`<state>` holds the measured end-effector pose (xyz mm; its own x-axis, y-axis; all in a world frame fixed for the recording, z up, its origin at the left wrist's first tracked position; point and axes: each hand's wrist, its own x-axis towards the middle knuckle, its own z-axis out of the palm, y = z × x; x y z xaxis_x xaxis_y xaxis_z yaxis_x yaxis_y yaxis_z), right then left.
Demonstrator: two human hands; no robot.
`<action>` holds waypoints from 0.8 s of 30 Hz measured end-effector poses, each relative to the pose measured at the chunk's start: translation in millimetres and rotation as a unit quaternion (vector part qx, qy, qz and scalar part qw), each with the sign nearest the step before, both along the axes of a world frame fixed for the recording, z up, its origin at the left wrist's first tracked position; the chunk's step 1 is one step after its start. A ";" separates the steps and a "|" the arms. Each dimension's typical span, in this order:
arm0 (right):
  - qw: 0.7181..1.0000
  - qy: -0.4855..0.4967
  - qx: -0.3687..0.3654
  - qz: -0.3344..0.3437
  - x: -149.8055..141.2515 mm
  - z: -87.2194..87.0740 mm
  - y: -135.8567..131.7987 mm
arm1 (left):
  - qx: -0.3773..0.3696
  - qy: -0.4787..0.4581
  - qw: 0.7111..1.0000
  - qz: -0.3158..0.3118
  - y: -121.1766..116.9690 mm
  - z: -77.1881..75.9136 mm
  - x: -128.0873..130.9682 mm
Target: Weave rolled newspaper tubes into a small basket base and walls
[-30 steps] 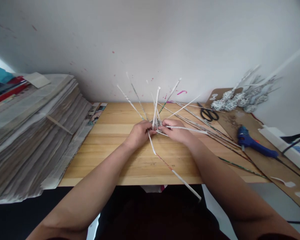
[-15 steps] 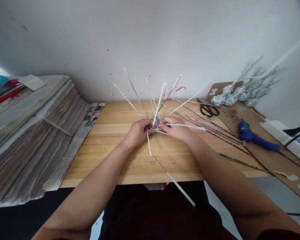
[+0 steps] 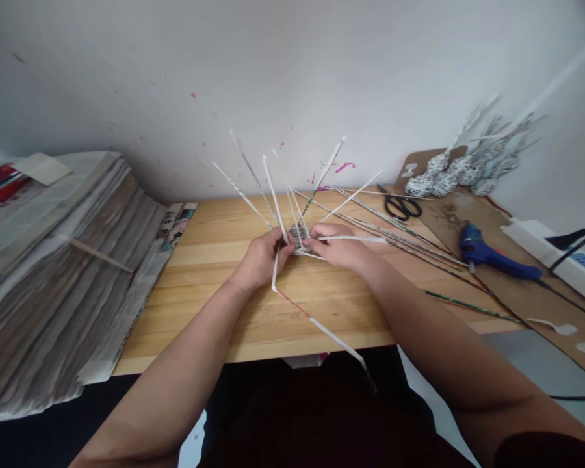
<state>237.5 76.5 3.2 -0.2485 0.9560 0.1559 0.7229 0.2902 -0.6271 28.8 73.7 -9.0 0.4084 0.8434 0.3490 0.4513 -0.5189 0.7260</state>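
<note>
Between my hands is a small round weave of rolled newspaper tubes (image 3: 299, 232), with several tube ends fanning upward and outward. My left hand (image 3: 262, 259) is closed on its left side, thumb and fingers pinching at the base of a white paper tube (image 3: 274, 195). A long jointed paper tube (image 3: 335, 337) runs from below my left hand towards me and hangs over the table edge. My right hand (image 3: 340, 246) grips the weave's right side, fingers curled, with another white tube (image 3: 363, 239) passing over it to the right.
A tall stack of newspapers (image 3: 78, 260) stands at left. Loose paper tubes (image 3: 419, 252), black-handled scissors (image 3: 402, 207), a blue glue gun (image 3: 497, 257) and a white power strip (image 3: 560, 253) lie at right. Bulbous newspaper-wrapped pieces (image 3: 448, 172) stand against the wall.
The white tube at my left hand has swung from leaning right to leaning left. The long tube's end now bends downward past the table edge. The view has shifted slightly.
</note>
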 end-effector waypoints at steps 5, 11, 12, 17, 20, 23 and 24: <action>1.000 0.010 -0.004 -0.006 -0.7 0.6 -1.0 | 0.004 -0.008 1.000 -0.009 3.8 -6.4 2.5; 0.998 0.037 0.006 -0.042 7.0 8.9 -4.5 | -0.006 -0.020 1.000 0.016 3.5 -6.6 5.7; 0.996 0.033 0.029 -0.072 9.7 12.8 -6.1 | -0.016 -0.022 0.999 0.025 2.8 -6.2 6.0; 0.990 0.003 0.061 -0.124 16.4 36.3 -20.8 | -0.050 -0.051 0.995 0.063 2.9 -6.4 7.2; 0.991 0.014 -0.136 0.008 11.3 42.3 -32.1 | -0.061 -0.084 0.991 0.081 5.9 -7.7 7.2; 0.967 -0.013 -0.236 0.092 5.0 38.4 -38.1 | -0.036 -0.108 0.990 0.088 9.0 -7.9 6.3; 0.971 -0.026 -0.218 0.097 3.7 35.8 -38.3 | -0.026 -0.108 0.990 0.090 9.5 -7.6 6.0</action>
<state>241.1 38.2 38.9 -0.4272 0.8629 -0.2701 0.7146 0.1391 -0.6855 34.7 83.2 -16.6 0.1702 0.9153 0.3650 0.3653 -0.4027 0.8393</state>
